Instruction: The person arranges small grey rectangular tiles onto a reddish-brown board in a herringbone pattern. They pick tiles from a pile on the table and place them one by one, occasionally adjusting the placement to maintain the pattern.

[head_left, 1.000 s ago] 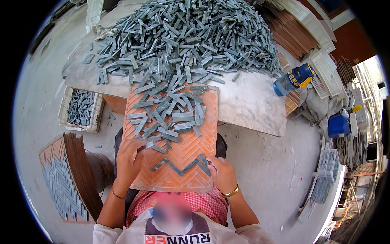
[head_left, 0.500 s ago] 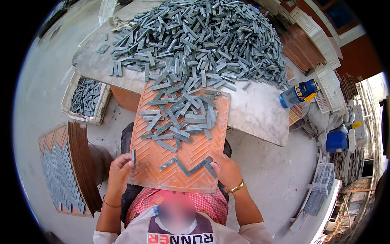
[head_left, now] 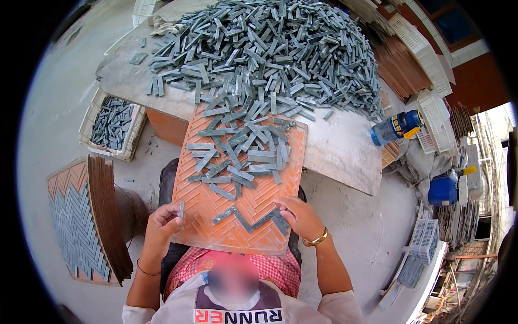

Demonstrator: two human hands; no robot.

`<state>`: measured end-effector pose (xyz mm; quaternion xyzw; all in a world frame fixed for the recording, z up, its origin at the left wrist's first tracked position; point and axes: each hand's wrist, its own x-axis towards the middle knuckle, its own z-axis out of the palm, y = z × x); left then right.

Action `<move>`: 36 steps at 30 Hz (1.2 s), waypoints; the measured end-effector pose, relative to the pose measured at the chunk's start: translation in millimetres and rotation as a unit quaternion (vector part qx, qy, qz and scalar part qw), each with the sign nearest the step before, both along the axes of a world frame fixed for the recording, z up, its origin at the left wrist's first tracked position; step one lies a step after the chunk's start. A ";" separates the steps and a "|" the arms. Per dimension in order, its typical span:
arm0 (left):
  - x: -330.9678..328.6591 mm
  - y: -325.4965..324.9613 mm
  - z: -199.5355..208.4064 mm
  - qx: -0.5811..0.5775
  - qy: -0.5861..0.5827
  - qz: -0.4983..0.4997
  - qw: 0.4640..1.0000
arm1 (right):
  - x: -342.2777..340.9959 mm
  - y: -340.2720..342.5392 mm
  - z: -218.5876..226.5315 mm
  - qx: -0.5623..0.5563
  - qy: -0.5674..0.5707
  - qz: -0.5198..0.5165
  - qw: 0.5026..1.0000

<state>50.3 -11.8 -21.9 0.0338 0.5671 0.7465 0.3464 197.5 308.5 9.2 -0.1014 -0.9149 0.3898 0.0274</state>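
My left hand point(head_left: 163, 222) pinches a small grey-green stone strip point(head_left: 182, 209) upright between thumb and fingers, beside the left edge of an orange grooved tray point(head_left: 186, 237). The tray rests over my lap, its far end meeting the table. Several strips lie end to end in its grooves as a zigzag row point(head_left: 249, 225) near my side. My right hand point(head_left: 303, 218) hovers by the row's right end, thumb and index finger apart, with nothing visible between them. Loose strips point(head_left: 237, 146) lie scattered on the tray's far half.
A large heap of strips point(head_left: 270, 48) covers the table point(head_left: 345, 156). A blue bottle point(head_left: 396, 128) lies at its right. On the left floor stands a white crate point(head_left: 129, 148) of strips. Nearer, a filled herringbone tray point(head_left: 81, 232) leans by stacked brown sheets point(head_left: 102, 210).
My right hand has lifted off the zigzag row's right end and moved slightly up and away. The left hand has shifted slightly right, still holding its strip.
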 end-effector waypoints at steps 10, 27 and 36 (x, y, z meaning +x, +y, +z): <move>3.8 8.7 1.3 0.120 -0.179 -0.091 0.972 | -30.2 -58.8 2.6 -0.015 0.076 0.029 0.997; -11.6 5.1 28.5 -0.145 0.248 -0.234 0.929 | -69.8 -120.8 2.6 0.043 0.160 0.238 0.957; -29.7 -19.0 16.9 -0.173 0.238 0.008 0.956 | -58.6 -145.7 -27.6 0.084 0.024 0.039 0.995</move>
